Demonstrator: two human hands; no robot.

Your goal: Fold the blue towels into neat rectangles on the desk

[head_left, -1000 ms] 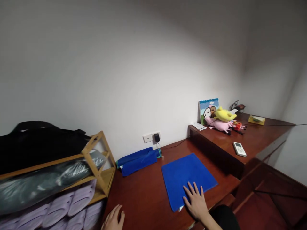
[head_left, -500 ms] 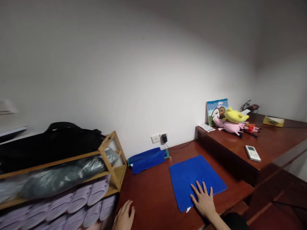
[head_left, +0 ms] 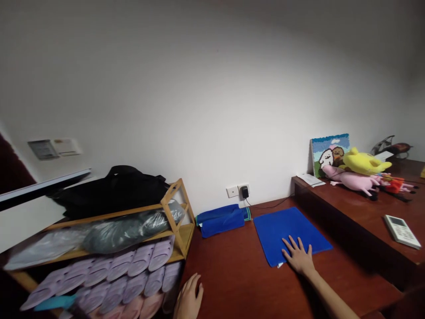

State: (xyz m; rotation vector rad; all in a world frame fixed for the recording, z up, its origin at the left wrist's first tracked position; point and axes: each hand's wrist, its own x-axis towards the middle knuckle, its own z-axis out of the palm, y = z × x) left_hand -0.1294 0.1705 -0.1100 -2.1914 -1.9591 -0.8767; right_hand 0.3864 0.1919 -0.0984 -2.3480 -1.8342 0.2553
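A blue cloth lies flat and spread out on the red-brown table. My right hand rests on its near edge with fingers spread, close to a small white tag, holding nothing. At the table's left edge is my left hand, palm down, its thumb apart from the fingers and nothing visible in it. Against the wall lies a folded blue cloth with a green-edged end.
On the left, a wooden rack holds a black bag, plastic-wrapped items and several lilac slippers. A raised desk at right bears plush toys, a picture and a white remote. A plug sits in the wall.
The view has turned left, so the table and hands appear farther right and more of the rack shows. My right hand stays on the spread cloth; my left stays at the table edge.
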